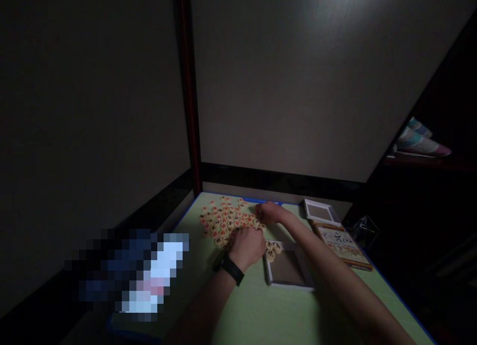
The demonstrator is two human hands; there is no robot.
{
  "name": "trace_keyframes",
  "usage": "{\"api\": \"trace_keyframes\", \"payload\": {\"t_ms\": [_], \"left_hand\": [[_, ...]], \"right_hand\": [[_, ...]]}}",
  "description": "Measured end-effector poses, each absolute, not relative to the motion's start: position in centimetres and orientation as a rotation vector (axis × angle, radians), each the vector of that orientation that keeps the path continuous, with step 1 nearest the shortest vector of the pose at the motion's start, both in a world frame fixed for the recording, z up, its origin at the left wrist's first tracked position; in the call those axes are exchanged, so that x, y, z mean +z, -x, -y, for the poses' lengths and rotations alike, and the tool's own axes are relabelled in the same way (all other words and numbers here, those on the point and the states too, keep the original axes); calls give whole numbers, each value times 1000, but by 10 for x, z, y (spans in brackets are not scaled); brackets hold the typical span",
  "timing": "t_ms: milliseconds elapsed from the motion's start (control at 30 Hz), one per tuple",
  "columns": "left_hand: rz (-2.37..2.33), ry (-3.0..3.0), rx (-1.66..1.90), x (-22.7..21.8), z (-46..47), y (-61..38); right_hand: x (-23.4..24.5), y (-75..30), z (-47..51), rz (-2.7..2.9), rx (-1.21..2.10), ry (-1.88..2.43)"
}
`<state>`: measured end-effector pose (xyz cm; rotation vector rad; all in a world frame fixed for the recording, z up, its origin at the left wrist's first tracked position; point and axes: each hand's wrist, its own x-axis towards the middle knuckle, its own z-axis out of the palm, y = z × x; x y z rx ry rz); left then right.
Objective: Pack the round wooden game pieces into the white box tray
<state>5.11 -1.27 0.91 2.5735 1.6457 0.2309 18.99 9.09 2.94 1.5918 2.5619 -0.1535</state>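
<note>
Bare forearms (335, 268), curled hands (248, 246) at round, character-marked discs (222, 218).

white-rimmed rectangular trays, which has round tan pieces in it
The nearer white-rimmed tray: round tan pieces lie in its far left corner; the other tray, beyond the brown-edged printed box, shows none.

Your view's dim: soft glare high on the wall (283, 87), right edge near-black, lower left pixelated.
</note>
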Motion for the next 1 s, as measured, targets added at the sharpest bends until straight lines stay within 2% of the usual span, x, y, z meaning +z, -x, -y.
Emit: {"api": "trace_keyframes", "payload": {"t_ms": [467,667,1000], "left_hand": [[-1647,-2575,235,12,13,-51],[-1643,-2571,242,10,12,-52],[-1645,-2570,230,13,16,-54]], "right_hand": [[38,-209,-69,-2741,-107,-1615],[49,-245,-17,-2874,-266,-1555],[31,-238,52,-2508,-370,-1694]]}}
